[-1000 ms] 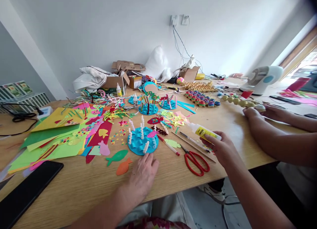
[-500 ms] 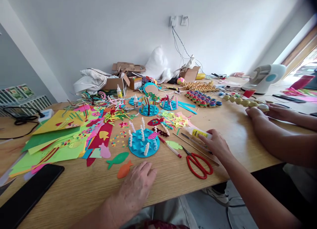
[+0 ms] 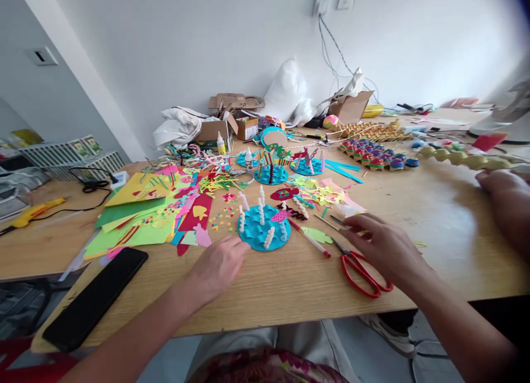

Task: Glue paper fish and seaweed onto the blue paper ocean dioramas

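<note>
My left hand point(image 3: 219, 266) is low over the table at the near left edge of a blue bumpy disc point(image 3: 260, 240). Its fingers are curled down and hide most of an orange paper piece point(image 3: 241, 269); what they grip cannot be made out. White twisted stems point(image 3: 261, 212) stand on the disc, and a pink paper fish point(image 3: 281, 215) lies at its right. My right hand point(image 3: 375, 240) reaches above the red-handled scissors point(image 3: 359, 275), fingers bent together near a thin stick point(image 3: 327, 223). Its fingertips' contact is hidden. Left of it lie a red-capped pen point(image 3: 308, 238) and a green paper cutout point(image 3: 317, 234).
Coloured paper sheets point(image 3: 128, 228) and a black phone point(image 3: 97, 297) lie on the left. Behind are more decorated blue discs point(image 3: 271, 175), glue bottles point(image 3: 248, 159) and cardboard boxes point(image 3: 215, 132). At right, another person's arm point(image 3: 505, 198) reaches beside egg-carton strips point(image 3: 464, 158).
The view has turned left. My left hand has moved forward over the paper fish, covering them. My right hand no longer visibly grips the glue bottle; its fingers now reach by the stick.
</note>
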`<control>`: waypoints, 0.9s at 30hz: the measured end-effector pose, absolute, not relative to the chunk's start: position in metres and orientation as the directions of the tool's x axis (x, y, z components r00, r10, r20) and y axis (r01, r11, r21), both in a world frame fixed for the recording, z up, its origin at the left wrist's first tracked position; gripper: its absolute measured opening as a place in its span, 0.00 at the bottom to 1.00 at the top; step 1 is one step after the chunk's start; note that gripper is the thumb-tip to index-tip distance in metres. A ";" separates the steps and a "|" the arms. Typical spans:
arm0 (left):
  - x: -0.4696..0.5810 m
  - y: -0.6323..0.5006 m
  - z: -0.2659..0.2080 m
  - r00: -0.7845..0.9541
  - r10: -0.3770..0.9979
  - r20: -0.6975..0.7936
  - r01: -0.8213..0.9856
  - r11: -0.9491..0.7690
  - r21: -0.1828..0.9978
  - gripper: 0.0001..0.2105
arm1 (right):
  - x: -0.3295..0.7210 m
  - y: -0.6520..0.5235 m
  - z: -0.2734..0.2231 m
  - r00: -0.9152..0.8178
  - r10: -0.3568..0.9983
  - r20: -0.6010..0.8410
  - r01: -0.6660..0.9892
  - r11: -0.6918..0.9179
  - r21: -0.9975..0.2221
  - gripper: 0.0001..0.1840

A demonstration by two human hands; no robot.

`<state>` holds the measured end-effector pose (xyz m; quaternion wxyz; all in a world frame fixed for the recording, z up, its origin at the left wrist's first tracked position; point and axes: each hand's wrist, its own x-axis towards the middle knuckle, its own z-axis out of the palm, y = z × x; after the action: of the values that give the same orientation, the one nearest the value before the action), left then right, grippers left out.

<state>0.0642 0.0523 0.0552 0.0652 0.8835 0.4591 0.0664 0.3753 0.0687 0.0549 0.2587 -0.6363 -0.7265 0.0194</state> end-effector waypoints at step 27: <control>0.038 0.052 0.041 0.506 0.854 -0.123 0.858 -0.485 0.167 0.08 | 0.226 0.045 0.036 -0.521 0.853 -0.014 0.770 0.463 -0.439 0.14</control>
<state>0.0377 0.0521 0.0409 0.1035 0.8616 0.4967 -0.0118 0.2263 0.0448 0.0363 0.1044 -0.4780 -0.8489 0.1997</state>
